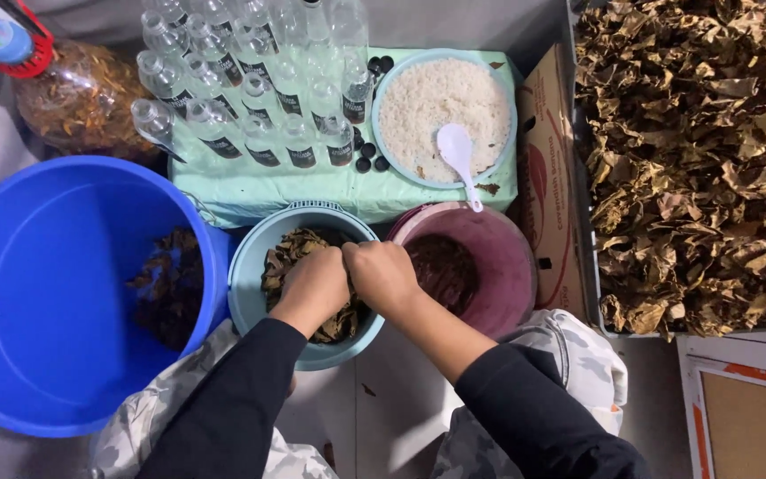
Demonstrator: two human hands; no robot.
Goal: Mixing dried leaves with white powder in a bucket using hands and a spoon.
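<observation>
My left hand (315, 286) and my right hand (381, 273) are pressed together, fingers curled, over a light blue bowl (250, 266) of dried brown leaves (287, 251). What the fingers grip is hidden under the knuckles. Just right of my right hand stands a maroon bowl (500, 253) holding a dark mass (443, 268). Behind both bowls a pale blue plate of white rice (443, 111) with a white spoon (458, 155) rests on a mint green cloth (250, 182).
A large blue bucket (37, 293) with some dark leaves is at left. Several clear glass bottles (250, 89) stand on the cloth, dark caps (370, 155) beside them. A bin heaped with dry brown leaves (693, 160) fills the right; a cardboard box (550, 133) stands between.
</observation>
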